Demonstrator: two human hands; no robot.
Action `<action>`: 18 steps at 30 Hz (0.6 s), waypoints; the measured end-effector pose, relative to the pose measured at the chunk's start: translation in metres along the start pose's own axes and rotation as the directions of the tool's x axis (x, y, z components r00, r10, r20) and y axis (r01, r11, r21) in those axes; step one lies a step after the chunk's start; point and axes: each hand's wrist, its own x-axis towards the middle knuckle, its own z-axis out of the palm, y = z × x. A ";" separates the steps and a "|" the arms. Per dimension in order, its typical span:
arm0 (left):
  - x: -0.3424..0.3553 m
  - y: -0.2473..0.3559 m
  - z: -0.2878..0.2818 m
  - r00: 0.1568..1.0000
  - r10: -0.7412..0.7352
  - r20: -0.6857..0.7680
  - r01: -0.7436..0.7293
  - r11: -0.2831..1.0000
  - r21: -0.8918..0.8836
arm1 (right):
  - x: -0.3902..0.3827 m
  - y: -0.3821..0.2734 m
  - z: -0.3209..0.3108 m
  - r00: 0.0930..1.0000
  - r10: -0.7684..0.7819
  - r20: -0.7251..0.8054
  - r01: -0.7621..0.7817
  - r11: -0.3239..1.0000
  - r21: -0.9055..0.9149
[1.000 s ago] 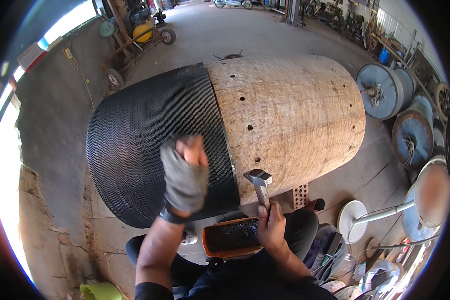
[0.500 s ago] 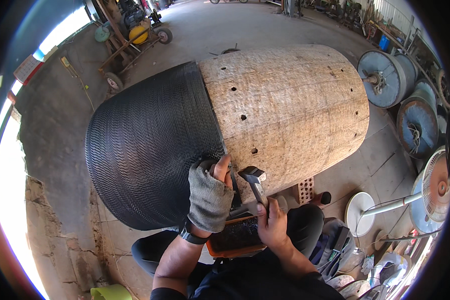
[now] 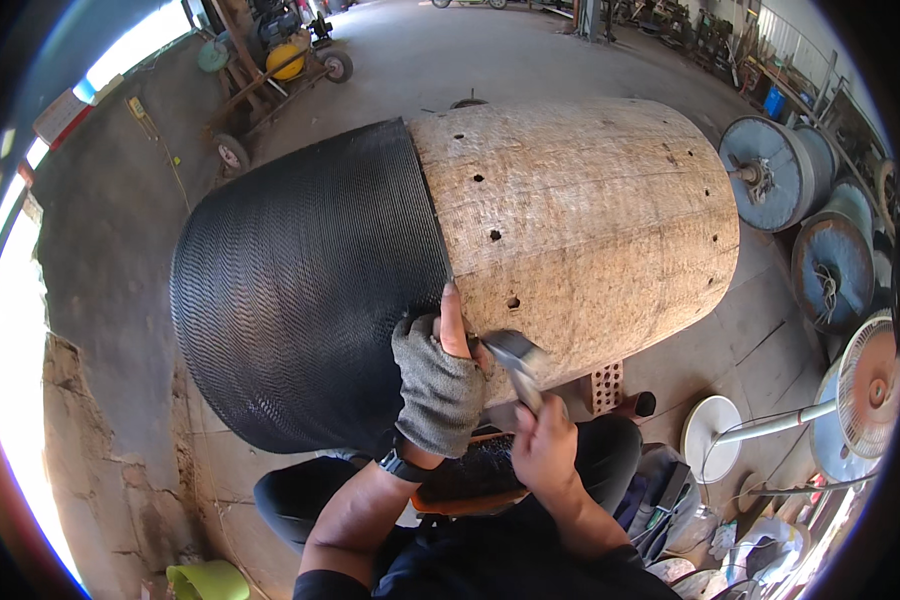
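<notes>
In front of me lies a large barrel-shaped wooden drum (image 3: pixel 580 210) with several dark holes. Ridged black winding (image 3: pixel 300 280) covers its left half. My left hand (image 3: pixel 440 380), in a grey fingerless glove, rests at the border between winding and bare wood. One finger or thumb points up along that border, while the others curl under, and whatever they pinch is hidden. Gripped by its handle in my right hand (image 3: pixel 545 450) is a hammer (image 3: pixel 518 358). Its head, smeared by motion, is close beside my left fingers, over the wood.
An orange-rimmed tray (image 3: pixel 470 500) with dark contents sits between my knees. To the right are a white fan (image 3: pixel 865 385), a perforated brick (image 3: pixel 604 387) and several metal spools (image 3: pixel 770 170). A wheeled machine (image 3: pixel 285 60) stands far left; a green bucket (image 3: pixel 208 582) is near left.
My left hand has shifted slightly right, and its raised finger now reaches higher along the border. The hammer head has moved a little right and is now blurred. The view has also shifted slightly.
</notes>
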 end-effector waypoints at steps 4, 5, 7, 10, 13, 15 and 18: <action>-0.034 0.022 -0.030 0.990 0.140 -0.007 -0.137 0.972 0.189 | -0.005 0.009 -0.006 0.999 0.018 0.028 -0.020 0.996 0.089; -0.048 0.021 -0.032 0.984 0.171 0.048 -0.177 0.969 0.171 | -0.003 0.003 -0.006 0.994 -0.015 -0.105 0.037 0.977 0.209; -0.083 0.018 -0.026 0.950 0.163 0.267 -0.193 0.977 0.088 | -0.012 0.012 0.001 0.986 -0.025 -0.168 0.074 0.954 0.291; -0.130 0.006 0.001 0.858 0.233 0.458 -0.214 0.972 -0.094 | 0.002 0.004 0.011 0.991 0.085 0.105 -0.079 0.995 -0.058; -0.139 0.006 0.009 0.824 0.290 0.487 -0.219 0.955 -0.199 | -0.007 0.005 0.004 0.999 0.007 0.042 -0.015 0.983 0.184; -0.141 0.005 0.011 0.753 0.285 0.592 -0.239 0.958 -0.157 | -0.019 0.009 0.006 0.987 -0.053 -0.150 0.109 0.914 0.392; -0.143 0.001 0.020 0.695 0.162 0.700 -0.175 0.983 -0.054 | -0.006 0.012 0.020 0.989 -0.079 -0.127 0.099 0.982 0.161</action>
